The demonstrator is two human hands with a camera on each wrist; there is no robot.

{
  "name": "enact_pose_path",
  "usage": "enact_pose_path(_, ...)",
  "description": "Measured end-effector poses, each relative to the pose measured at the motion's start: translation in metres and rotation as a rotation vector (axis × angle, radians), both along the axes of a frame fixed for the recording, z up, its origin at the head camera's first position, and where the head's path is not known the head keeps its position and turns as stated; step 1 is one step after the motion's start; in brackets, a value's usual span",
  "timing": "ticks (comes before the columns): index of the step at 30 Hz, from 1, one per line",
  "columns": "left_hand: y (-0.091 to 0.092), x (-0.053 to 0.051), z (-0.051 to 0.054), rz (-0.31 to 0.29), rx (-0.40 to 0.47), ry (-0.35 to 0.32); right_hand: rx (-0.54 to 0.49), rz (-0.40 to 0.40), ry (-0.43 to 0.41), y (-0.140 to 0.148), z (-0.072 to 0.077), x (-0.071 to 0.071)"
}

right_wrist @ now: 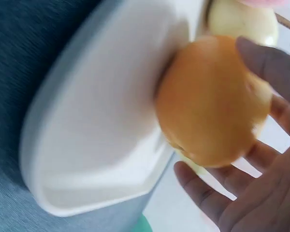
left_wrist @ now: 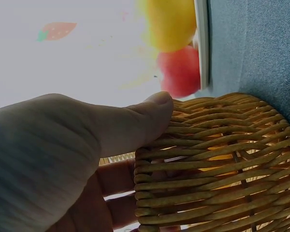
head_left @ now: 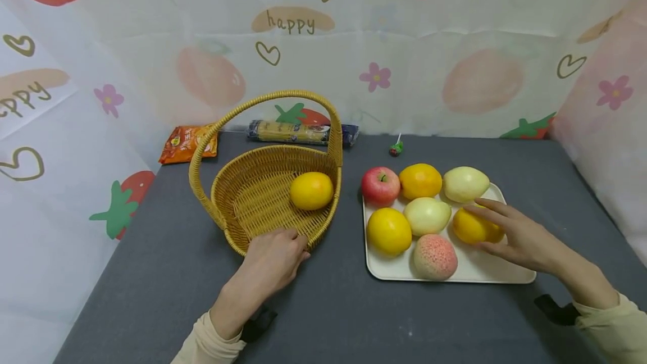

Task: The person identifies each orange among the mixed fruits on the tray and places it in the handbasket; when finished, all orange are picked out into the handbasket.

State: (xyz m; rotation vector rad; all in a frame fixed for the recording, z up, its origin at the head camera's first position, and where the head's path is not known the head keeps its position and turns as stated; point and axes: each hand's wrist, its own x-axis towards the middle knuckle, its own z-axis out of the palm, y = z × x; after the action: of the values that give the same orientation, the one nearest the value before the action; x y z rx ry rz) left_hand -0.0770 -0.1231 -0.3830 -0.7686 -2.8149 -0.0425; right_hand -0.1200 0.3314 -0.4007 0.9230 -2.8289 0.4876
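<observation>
My left hand (head_left: pixel 275 257) grips the near rim of a wicker basket (head_left: pixel 240 187); in the left wrist view its thumb (left_wrist: pixel 152 116) lies outside the weave and the fingers behind it. One yellow-orange fruit (head_left: pixel 311 191) lies inside the basket. My right hand (head_left: pixel 525 237) is spread around an orange (head_left: pixel 472 227) at the right of a white tray (head_left: pixel 495 274). In the right wrist view, the thumb (right_wrist: pixel 270 63) overlaps the orange's edge, and the fingers lie apart beside it; firm contact cannot be told.
Also on the tray are a red apple (head_left: pixel 380 186), pale yellow-green fruits (head_left: pixel 427 216), more orange fruits (head_left: pixel 389 231) and a speckled peach (head_left: pixel 435 257). Behind the basket lie an orange packet (head_left: pixel 184 145) and a long noodle-like package (head_left: pixel 293 132). A small wrapped lollipop (head_left: pixel 396 148) lies behind the tray.
</observation>
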Motion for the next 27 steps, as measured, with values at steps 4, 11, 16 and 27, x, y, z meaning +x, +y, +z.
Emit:
enact_pose_path(4, -0.0005, -0.0001, -0.0002, 0.000, -0.002, -0.003, 0.011, 0.018, 0.041, -0.0022, -0.0031, -0.0009)
enact_pose_path(11, -0.0010, 0.0001, -0.0010, 0.000, -0.010, 0.024, 0.013, -0.021, 0.053, -0.0033, -0.0029, -0.0008)
enact_pose_path(16, -0.0013, -0.0001, -0.0013, -0.003, -0.007, 0.037, 0.018, -0.029, 0.063, -0.0030, -0.0033, -0.0010)
enact_pose_path(27, -0.0005, -0.0010, -0.0012, -0.003, -0.001, 0.029, 0.027, -0.037, 0.076, -0.0030, 0.0027, -0.0005)
